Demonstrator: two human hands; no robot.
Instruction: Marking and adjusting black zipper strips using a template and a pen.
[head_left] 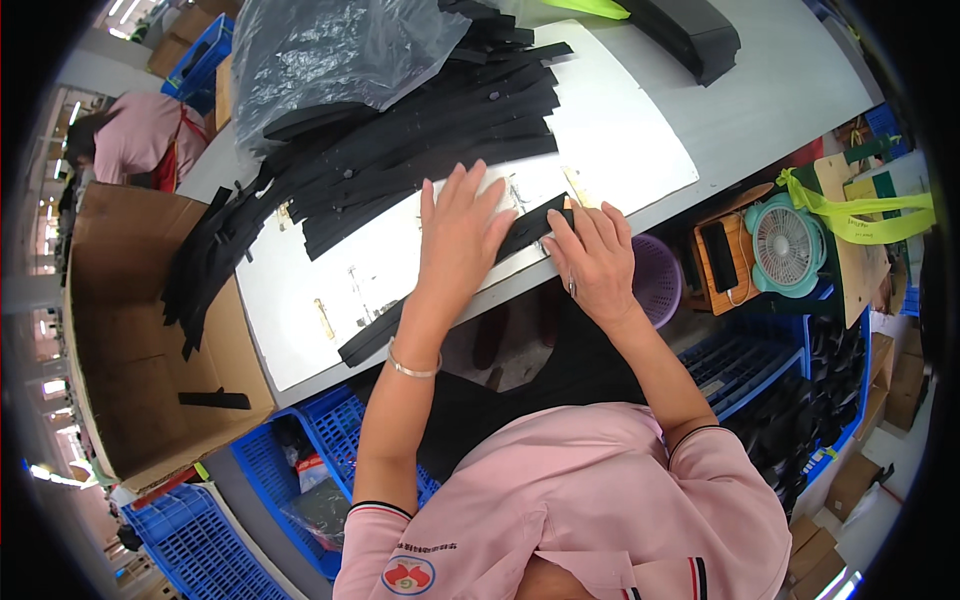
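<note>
- Pink short-sleeved shirt (600,480) with dark-trimmed cuffs is filling the space nearest the camera, since the person is sitting or standing close against the work.
- Grey flat surface (790,70) is carrying a thin white board (620,130), which is apparently giving the dark pieces a smooth, contrasting bed.
- Long, narrow black fabric-like strip (528,233) is lying aslant along the board's near edge, probably for easy reach; another black length (372,335) is showing beyond the left forearm, and one cannot tell whether it is the same piece.
- Right hand (598,262) is resting at the strip's right end, its fingers bending over it, seemingly for steadying; whether they are pinching the strip or merely pressing it, one cannot tell. Slim silvery tip (572,287) is poking out beneath that hand.
- Left hand (455,235) is spreading its fingers, released and grasping nothing visible, between the strip and the overlapping rows of black strips (430,155).
- Those rows are lying roughly side by side, probably for orderly picking, and their left ends are drooping into an open brown cardboard box (130,300).
- Crinkled translucent plastic bag (340,60) is lying over part of the rows.
- Round turquoise fan (788,245) is standing to the person's right, likely for cooling, beside a purple plastic basket (655,280).
</note>
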